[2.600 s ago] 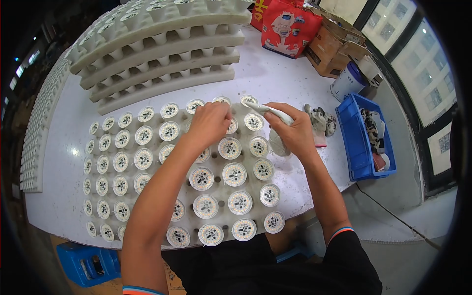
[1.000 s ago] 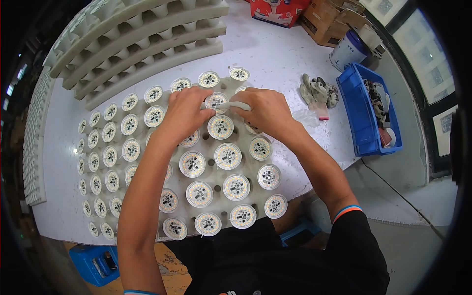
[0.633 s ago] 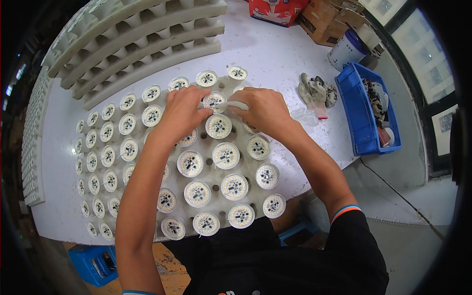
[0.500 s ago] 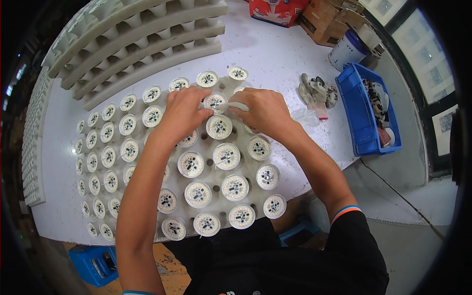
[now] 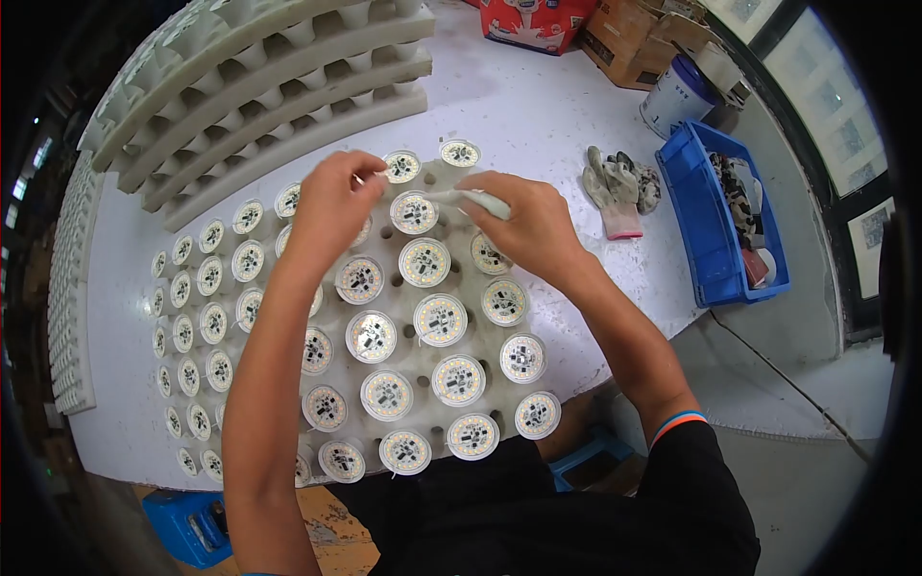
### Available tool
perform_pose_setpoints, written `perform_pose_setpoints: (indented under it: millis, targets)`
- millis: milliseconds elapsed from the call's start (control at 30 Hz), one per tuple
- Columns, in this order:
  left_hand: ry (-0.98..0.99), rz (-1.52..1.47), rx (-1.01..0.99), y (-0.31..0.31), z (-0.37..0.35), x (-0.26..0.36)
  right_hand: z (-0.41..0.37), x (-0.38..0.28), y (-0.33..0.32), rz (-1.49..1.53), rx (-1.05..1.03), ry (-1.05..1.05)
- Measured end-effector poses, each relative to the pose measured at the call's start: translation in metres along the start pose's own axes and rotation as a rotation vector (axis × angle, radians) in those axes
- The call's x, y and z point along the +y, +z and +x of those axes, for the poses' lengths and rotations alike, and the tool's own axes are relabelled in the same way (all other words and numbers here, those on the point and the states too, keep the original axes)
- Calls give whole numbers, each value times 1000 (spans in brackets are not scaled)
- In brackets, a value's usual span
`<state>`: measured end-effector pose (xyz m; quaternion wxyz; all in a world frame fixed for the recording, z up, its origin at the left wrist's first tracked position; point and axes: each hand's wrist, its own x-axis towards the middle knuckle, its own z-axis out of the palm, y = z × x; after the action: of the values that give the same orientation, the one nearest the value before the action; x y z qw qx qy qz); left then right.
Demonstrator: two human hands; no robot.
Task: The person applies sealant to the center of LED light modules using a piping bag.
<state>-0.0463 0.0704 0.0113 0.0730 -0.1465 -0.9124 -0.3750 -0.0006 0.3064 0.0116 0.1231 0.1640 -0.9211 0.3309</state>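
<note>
Rows of round LED bulbs (image 5: pixel 424 262), with clear rims and circuit boards face up, sit in a grey foam tray (image 5: pixel 399 350). My right hand (image 5: pixel 528 221) is wrapped round a whitish tube with a narrow tip (image 5: pixel 485 202). That tip points left, over the edge of one LED bulb (image 5: pixel 414 215) near the back of the tray. My left hand (image 5: pixel 331 206) is pinched just left of that bulb and above its neighbours. Whether a small thing is between its fingertips I cannot make out. Both forearms hide some bulbs.
Stacked foam trays (image 5: pixel 279 91) rise at the back left. To the right lie gloves (image 5: pixel 615 192) and a blue bin (image 5: pixel 696 216) holding cloth. Behind them are a white tub (image 5: pixel 672 101), a cardboard box (image 5: pixel 629 43) and a red bag (image 5: pixel 538 21). Blue stools stand below the table.
My left hand has lifted away from the bulb to the left and its fingers have closed together. My right hand has shifted slightly right and down, with the tube still in it.
</note>
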Motion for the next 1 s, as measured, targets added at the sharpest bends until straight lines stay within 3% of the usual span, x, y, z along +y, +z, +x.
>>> perform_pose_setpoints:
  millis: [67, 400, 700, 800, 1000]
  targets:
    - [-115, -26, 26, -3, 16, 0, 0, 0, -2, 63, 43, 23]
    - [-40, 152, -185, 26, 61, -13, -3, 5, -4, 145, 23, 44]
    - [6, 211, -11, 20, 43, -16, -4, 8, -9, 165, 4, 70]
    - [144, 335, -41, 13, 26, -6, 1, 15, -8, 159, 35, 63]
    - [38, 425, -72, 15, 28, 2, 27, 8, -10, 13, -7, 70]
